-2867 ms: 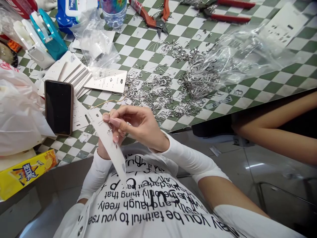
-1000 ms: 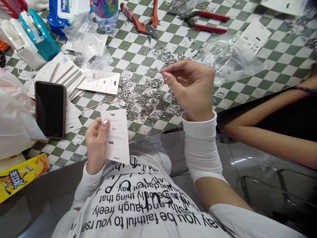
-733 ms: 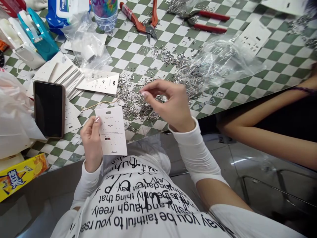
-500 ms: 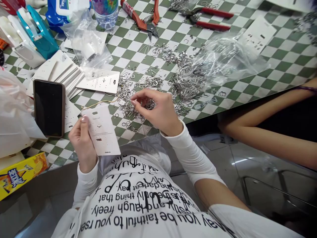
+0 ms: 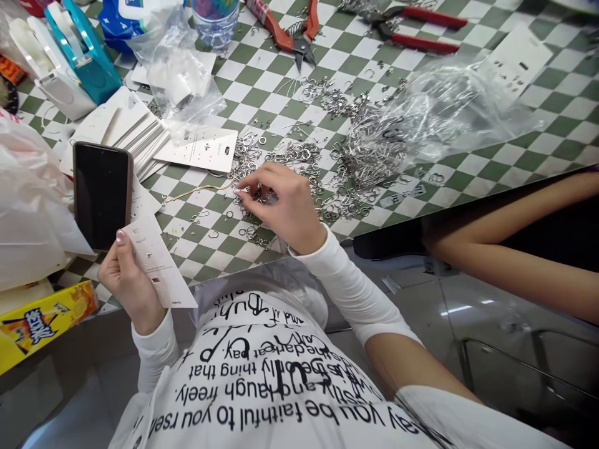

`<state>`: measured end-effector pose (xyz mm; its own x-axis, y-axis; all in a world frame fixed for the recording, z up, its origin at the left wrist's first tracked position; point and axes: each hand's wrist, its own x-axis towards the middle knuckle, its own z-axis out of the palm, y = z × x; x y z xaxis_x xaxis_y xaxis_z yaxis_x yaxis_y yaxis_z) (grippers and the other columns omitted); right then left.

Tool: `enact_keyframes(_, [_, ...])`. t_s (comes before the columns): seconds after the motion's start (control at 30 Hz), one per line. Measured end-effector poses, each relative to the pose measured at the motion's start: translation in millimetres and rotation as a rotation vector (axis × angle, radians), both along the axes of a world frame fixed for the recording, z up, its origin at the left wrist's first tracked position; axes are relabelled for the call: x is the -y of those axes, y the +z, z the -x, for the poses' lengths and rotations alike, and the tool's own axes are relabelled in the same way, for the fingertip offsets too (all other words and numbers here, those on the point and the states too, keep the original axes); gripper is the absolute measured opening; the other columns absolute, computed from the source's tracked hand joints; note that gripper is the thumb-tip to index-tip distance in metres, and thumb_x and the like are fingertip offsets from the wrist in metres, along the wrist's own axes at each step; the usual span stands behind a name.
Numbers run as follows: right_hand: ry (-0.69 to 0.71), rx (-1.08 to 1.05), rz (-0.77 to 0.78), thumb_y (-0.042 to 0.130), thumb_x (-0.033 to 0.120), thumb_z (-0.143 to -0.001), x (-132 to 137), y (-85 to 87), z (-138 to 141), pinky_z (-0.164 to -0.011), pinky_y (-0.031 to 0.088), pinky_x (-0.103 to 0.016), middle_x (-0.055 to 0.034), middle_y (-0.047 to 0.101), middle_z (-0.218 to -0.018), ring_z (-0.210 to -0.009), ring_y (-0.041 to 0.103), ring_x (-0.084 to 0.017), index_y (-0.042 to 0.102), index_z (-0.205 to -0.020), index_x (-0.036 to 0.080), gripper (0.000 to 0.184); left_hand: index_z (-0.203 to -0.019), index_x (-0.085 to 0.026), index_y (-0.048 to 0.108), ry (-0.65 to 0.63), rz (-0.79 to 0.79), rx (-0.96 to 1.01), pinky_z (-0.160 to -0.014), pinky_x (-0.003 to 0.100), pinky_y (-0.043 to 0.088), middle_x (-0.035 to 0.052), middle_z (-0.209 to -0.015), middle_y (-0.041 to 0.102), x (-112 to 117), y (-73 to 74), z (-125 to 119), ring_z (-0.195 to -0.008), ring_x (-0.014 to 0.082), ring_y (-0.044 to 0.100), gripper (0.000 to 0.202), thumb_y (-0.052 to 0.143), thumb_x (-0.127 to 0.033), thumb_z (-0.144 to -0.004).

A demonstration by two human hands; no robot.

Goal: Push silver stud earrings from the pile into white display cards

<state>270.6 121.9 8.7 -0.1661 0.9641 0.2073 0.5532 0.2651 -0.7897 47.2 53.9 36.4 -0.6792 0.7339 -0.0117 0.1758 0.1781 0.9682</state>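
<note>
The left hand (image 5: 126,280) grips a white earring card (image 5: 159,265) at the table's near edge, while the right hand (image 5: 281,206) pinches closed over a heap of silver rings and hooks (image 5: 290,153), anything held too small to see. A black phone (image 5: 103,193) lies just left of the card on the checked tablecloth (image 5: 561,131); a clear plastic bag (image 5: 449,112) sits right, red-handled pliers (image 5: 290,28) far.

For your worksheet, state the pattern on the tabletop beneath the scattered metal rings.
A green-and-white checkerboard, shown best in the head view.
</note>
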Motion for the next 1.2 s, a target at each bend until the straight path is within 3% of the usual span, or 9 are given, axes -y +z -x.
enact_keyframes(0.37, [-0.088, 0.158, 0.058, 0.070, 0.014, -0.085, -9, -1.4, 10, -0.080, 0.049, -0.041, -0.0024, 0.065, -0.087, -0.086, 0.061, -0.019, 0.070, -0.083, 0.018, 0.005, -0.056, -0.017, 0.028, -0.045, -0.030, -0.096, -0.051, 0.027, 0.013, -0.0040, -0.056, 0.020, 0, -3.5, -2, -0.057, 0.0086, 0.016, 0.056, 0.064, -0.035, -0.095])
enact_keyframes(0.63, [-0.008, 0.270, 0.126, 0.062, 0.011, -0.090, -14, 7.4, 11, -0.087, 0.048, -0.044, -0.0048, 0.063, -0.089, -0.087, 0.058, -0.019, 0.064, -0.081, 0.016, 0.010, -0.058, -0.017, 0.029, -0.105, -0.051, -0.133, -0.051, 0.028, 0.012, -0.0043, -0.057, 0.020, 0, 0.2, -4, -0.056, 0.0084, 0.016, 0.056, 0.065, -0.038, -0.095])
enact_keyframes(0.7, [-0.010, 0.171, 0.106, 0.059, 0.009, -0.090, -11, 14.3, 10, -0.085, 0.047, -0.041, -0.0047, 0.062, -0.090, -0.082, 0.055, -0.016, 0.064, -0.083, 0.015, 0.010, -0.060, -0.017, 0.035, -0.126, -0.049, -0.132, -0.050, 0.028, 0.013, -0.0044, -0.057, 0.023, -1, 0.9, -6, -0.055, 0.0078, 0.019, 0.052, 0.066, -0.039, -0.095])
enact_keyframes(0.8, [0.012, -0.206, 0.119, 0.063, 0.013, -0.090, -3, 30.7, 11, -0.067, 0.043, -0.030, -0.0032, 0.061, -0.085, -0.069, 0.047, -0.010, 0.064, -0.083, 0.016, 0.007, -0.065, -0.017, 0.046, -0.171, -0.056, -0.170, -0.047, 0.027, 0.011, -0.0059, -0.055, 0.026, -3, 2.6, -16, -0.048, 0.0061, 0.019, 0.043, 0.066, -0.041, -0.095])
enact_keyframes(0.97, [0.288, -0.716, 0.599, 0.081, 0.028, -0.081, 8, 53.4, 22, -0.046, 0.022, -0.024, 0.0074, 0.040, -0.058, -0.052, 0.028, -0.004, 0.066, -0.081, 0.014, 0.020, -0.071, -0.017, 0.048, -0.239, -0.106, -0.366, -0.044, 0.027, 0.009, -0.0080, -0.052, 0.029, -12, 5.0, -44, -0.041, 0.0035, 0.020, 0.033, 0.058, -0.030, -0.100])
enact_keyframes(1.03, [0.314, -0.775, 0.689, 0.084, 0.027, -0.078, 9, 55.8, 27, -0.045, 0.016, -0.023, 0.0100, 0.033, -0.054, -0.050, 0.022, -0.003, 0.066, -0.080, 0.012, 0.023, -0.071, -0.017, 0.047, -0.261, -0.116, -0.415, -0.044, 0.026, 0.012, -0.0073, -0.054, 0.031, -15, 5.3, -54, -0.043, 0.0035, 0.022, 0.032, 0.054, -0.025, -0.102])
enact_keyframes(1.2, [0.262, -0.742, 0.688, 0.087, 0.026, -0.074, 7, 55.0, 28, -0.045, 0.010, -0.023, 0.0119, 0.028, -0.051, -0.050, 0.016, -0.001, 0.068, -0.079, 0.010, 0.026, -0.070, -0.017, 0.045, -0.259, -0.143, -0.450, -0.045, 0.025, 0.015, -0.0070, -0.054, 0.029, -20, 3.9, -66, -0.045, 0.0041, 0.022, 0.033, 0.051, -0.024, -0.102])
